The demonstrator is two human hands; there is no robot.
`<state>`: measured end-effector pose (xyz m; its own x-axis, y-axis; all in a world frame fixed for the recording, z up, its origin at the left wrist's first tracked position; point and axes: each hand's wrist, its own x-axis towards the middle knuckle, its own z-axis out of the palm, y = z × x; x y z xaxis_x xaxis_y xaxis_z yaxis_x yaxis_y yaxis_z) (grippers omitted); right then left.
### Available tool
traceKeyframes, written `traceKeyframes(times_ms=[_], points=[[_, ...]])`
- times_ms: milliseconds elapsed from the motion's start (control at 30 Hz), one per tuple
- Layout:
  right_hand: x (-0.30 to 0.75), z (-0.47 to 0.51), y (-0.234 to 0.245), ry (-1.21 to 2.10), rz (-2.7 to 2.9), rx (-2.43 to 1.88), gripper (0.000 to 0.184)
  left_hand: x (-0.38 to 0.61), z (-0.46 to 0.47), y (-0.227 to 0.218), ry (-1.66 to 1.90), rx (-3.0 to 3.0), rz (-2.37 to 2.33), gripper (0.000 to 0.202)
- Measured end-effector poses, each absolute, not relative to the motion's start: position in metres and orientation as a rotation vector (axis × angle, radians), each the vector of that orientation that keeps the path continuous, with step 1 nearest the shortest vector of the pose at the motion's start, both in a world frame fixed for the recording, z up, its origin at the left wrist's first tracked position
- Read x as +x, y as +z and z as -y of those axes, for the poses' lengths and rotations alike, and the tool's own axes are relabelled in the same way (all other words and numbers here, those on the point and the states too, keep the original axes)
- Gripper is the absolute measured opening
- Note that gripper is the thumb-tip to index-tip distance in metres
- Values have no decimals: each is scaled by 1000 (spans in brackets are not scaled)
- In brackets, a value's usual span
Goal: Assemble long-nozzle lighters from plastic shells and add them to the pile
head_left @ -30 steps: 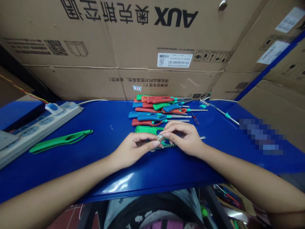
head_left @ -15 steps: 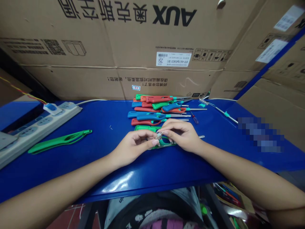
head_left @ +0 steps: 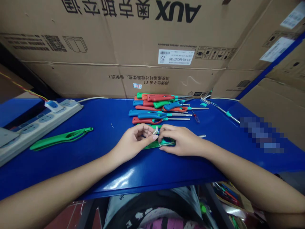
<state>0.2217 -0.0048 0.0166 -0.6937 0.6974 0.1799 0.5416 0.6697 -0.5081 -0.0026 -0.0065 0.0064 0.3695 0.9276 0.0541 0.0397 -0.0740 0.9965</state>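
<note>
At the frame's middle, the left hand (head_left: pixel 133 141) pinches a small clear part (head_left: pixel 155 131) with curled fingertips over the green shell (head_left: pixel 152 145), which the right hand (head_left: pixel 182 141), nearly flat, presses onto the counter (head_left: pixel 107 152); it seems a fitting step, which asks for fine alignment.

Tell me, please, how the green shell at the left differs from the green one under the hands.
The left green shell lies alone, untouched and fully visible; the middle green shell sits under the right hand, the left hand close by, mostly hidden. The left one slants; the middle one lies nearly level. Both are green, flat on the blue table.
</note>
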Motion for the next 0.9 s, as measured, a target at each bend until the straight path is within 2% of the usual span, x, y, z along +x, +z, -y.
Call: traceKeyframes(times_ms=[167,267,533,733,900], points=[[221,2,15,671,2483,-934,5,-4,6,4,885,1510,-990,30],[219,0,15,767,2384,-925,4,-5,6,5,867,1525,-1028,34],[211,0,8,1482,1843,-1156,24,-7,4,9,830,1574,-1115,35],[208,-5,4,1530,1704,-1073,37,-8,1,6,885,1632,-1122,30],[208,-8,-5,1522,1725,-1010,39,-9,-2,5,920,1652,-1116,27]])
